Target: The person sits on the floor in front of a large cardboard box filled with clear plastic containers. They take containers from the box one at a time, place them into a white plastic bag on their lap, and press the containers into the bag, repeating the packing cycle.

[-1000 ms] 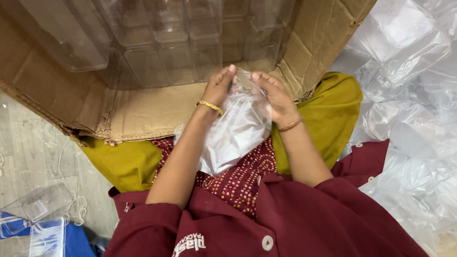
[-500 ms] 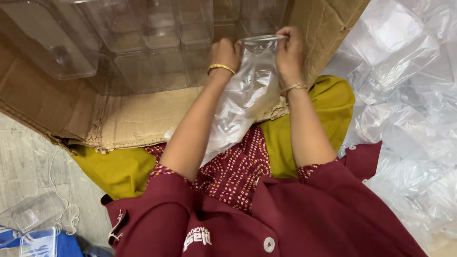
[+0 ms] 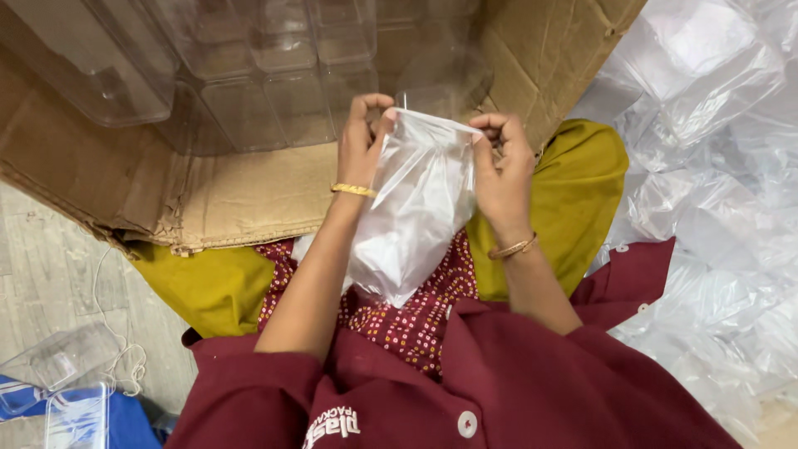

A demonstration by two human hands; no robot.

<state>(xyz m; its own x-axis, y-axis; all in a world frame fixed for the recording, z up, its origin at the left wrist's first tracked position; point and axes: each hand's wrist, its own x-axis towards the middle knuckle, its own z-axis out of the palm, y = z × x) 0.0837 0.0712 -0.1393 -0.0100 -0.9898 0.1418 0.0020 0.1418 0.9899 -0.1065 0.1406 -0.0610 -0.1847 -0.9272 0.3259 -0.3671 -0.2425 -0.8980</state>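
Both hands hold a clear plastic bag [image 3: 416,216] by its top edge, just in front of the open cardboard box [image 3: 233,199]. The left hand [image 3: 363,133] pinches the left corner of the bag's mouth between thumb and curled fingers [image 3: 370,104]; the right hand [image 3: 501,162] pinches the right corner the same way, fingers pressed together on the film. The bag hangs down between the forearms, over the lap, its lower end resting against red patterned cloth [image 3: 399,320]. Each wrist wears a thin gold bangle [image 3: 353,190]. The box lies on its side with its flap folded out towards the person, and clear plastic containers [image 3: 249,75] are stacked inside it in rows. Yellow cloth [image 3: 573,191] spreads under the box's edge on both sides of the lap, and a maroon shirt [image 3: 515,382] fills the lower part of the view. To the right lies a big heap of crumpled clear bags [image 3: 715,166]. To the left is a pale grey floor [image 3: 50,274], with a thin white cord [image 3: 116,357] on it, a loose clear container [image 3: 58,362] and something blue [image 3: 125,424] at the bottom corner.
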